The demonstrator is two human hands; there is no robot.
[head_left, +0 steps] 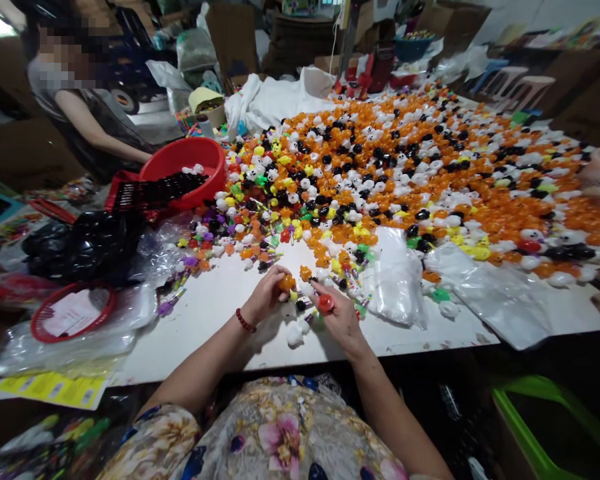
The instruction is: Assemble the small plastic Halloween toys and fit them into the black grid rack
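My left hand (265, 295), with a beaded bracelet at the wrist, pinches a small orange plastic toy (287, 283). My right hand (343, 325) is closed around a round red piece (326, 303), its index finger pointing toward the pile. Just beyond the fingertips sits another orange toy (306, 273). A white toy (295, 333) lies on the white tabletop (220, 320) between my wrists, with black and multicoloured pieces close above it. Fine details of the pieces are too small to make out.
A broad heap of orange, white and black toys (380, 153) covers the table's far side. Clear plastic bags (397, 277) lie right. At left are a red tub (215, 167), a black bag (87, 247) and a red basket (35, 327). A person (90, 113) stands beyond the tub.
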